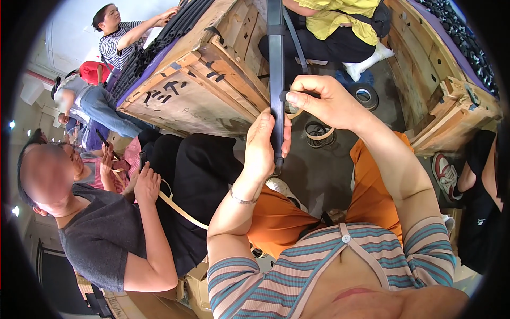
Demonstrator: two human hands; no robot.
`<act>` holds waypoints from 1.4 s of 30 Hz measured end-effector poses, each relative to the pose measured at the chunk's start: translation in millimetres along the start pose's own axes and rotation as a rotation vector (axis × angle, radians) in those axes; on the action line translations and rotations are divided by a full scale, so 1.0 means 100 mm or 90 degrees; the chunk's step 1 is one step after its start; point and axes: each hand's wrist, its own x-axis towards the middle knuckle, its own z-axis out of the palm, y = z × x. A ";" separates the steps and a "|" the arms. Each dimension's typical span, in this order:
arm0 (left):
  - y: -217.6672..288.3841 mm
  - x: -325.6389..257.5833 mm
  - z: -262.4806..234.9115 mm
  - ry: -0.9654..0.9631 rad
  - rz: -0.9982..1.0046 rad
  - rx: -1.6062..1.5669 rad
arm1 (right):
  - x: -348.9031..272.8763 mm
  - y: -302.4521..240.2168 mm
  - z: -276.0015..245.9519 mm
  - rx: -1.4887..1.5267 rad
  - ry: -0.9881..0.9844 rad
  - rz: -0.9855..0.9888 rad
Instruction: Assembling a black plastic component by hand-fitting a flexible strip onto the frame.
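A long dark bar (275, 58) stands almost upright in front of me, running past the top of the view. My left hand (260, 142) is wrapped round its lower part, the thumb along one side and fingertips showing on the other. At the bar's right edge, my right hand (332, 101) pinches a short black strip (286, 96) between thumb and finger. A pale beige strip (320, 136) curls down below the right hand; where its upper end goes is hidden. The bar's lower end (278, 164) hangs just under my left hand.
Wooden crates (196, 101) stand ahead left and right (425, 58), the left one stacked with black bars. A tape roll (365, 97) and coiled loops (319, 139) lie on the floor. A co-worker (117, 228) sits close at left; another person in yellow (345, 21) sits ahead.
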 end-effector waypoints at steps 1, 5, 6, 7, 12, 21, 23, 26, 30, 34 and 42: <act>0.00 0.00 0.00 0.000 -0.002 -0.001 | 0.00 0.01 0.00 0.000 0.000 0.000; -0.01 0.00 0.00 -0.004 0.008 0.004 | 0.00 0.03 -0.02 -0.014 -0.016 0.027; 0.00 0.00 0.00 -0.009 0.008 0.000 | 0.00 0.02 -0.02 -0.037 -0.025 0.040; 0.00 0.00 0.00 -0.013 0.009 -0.004 | 0.01 0.02 -0.02 -0.037 -0.025 0.040; 0.00 -0.01 0.04 -0.011 0.010 0.018 | 0.00 0.01 0.00 -0.011 0.014 0.060; -0.05 -0.04 0.01 -0.010 0.034 0.088 | -0.01 0.06 0.17 0.018 0.055 0.023; -0.07 -0.03 0.02 -0.012 0.024 0.058 | -0.01 0.06 0.21 0.058 0.078 0.009; -0.06 -0.01 0.07 -0.027 -0.021 -0.012 | -0.04 0.02 0.19 0.029 0.106 -0.049; -0.15 0.06 0.20 0.011 0.042 0.073 | -0.10 -0.12 0.10 0.142 0.099 0.080; -0.22 0.02 0.03 0.108 0.250 0.376 | 0.02 0.06 0.23 -0.138 0.183 -0.185; -0.04 0.01 0.05 0.035 0.156 0.202 | -0.09 -0.19 -0.07 -0.238 0.082 -0.128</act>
